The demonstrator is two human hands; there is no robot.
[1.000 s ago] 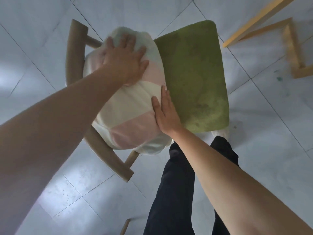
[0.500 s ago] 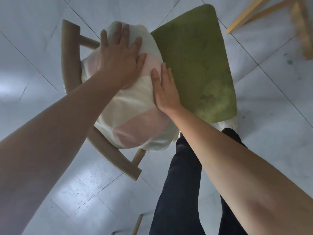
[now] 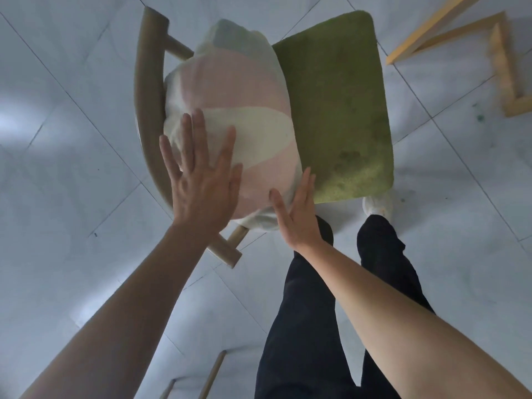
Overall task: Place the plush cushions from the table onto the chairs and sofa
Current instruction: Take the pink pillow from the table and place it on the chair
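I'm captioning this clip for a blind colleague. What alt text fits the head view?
Seen from above, a person's left hand and right hand, fingers straight, are at the near end of a pink and cream plush cushion propped against the curved wooden back of a chair with a green seat. Black trousers and pale floor tiles show below.

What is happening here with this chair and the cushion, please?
A person stands over a chair with a green seat. A pink and cream plush cushion sits on it, leaning against the curved wooden backrest. Both hands are flat with straight fingers. The left hand is over the cushion's near part and the right hand is at its near corner. Neither grips it, and I cannot tell whether they press or hover.
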